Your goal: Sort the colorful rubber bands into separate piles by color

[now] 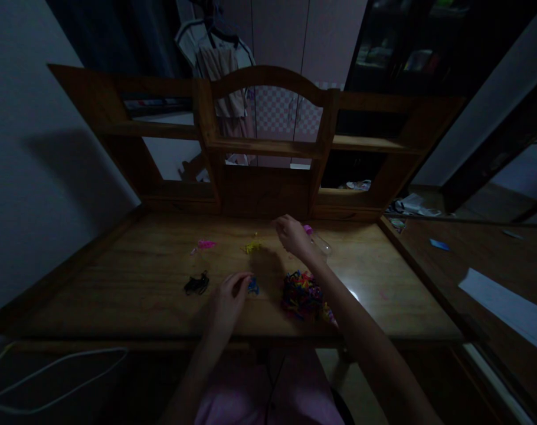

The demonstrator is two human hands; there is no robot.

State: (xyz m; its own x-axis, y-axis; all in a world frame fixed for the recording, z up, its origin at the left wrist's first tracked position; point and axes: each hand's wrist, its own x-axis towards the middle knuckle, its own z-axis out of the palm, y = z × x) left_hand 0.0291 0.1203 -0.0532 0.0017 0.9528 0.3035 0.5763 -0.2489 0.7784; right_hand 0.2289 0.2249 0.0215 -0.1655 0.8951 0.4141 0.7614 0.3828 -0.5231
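Note:
My left hand [231, 295] is low over the desk, thumb and forefinger pinched at the edge of a small pile of blue bands [253, 286]; what the fingertips hold is too small to make out. Higher up and to the right is my right hand [290, 233], its fingers closed together, their contents unclear. Below my right forearm sits a large mixed heap of coloured bands [300, 294], which look like small rubber hair ties. Separate little piles of yellow bands [252, 247], pink bands [205, 244] and black bands [196, 284] lie across the wood.
A clear bottle [322, 245] with a pink cap [308, 229] lies behind my right wrist. The wooden desk [131, 283] has a shelf unit [266, 147] along its back. To the right, a white paper sheet [507, 304] rests on another brown surface.

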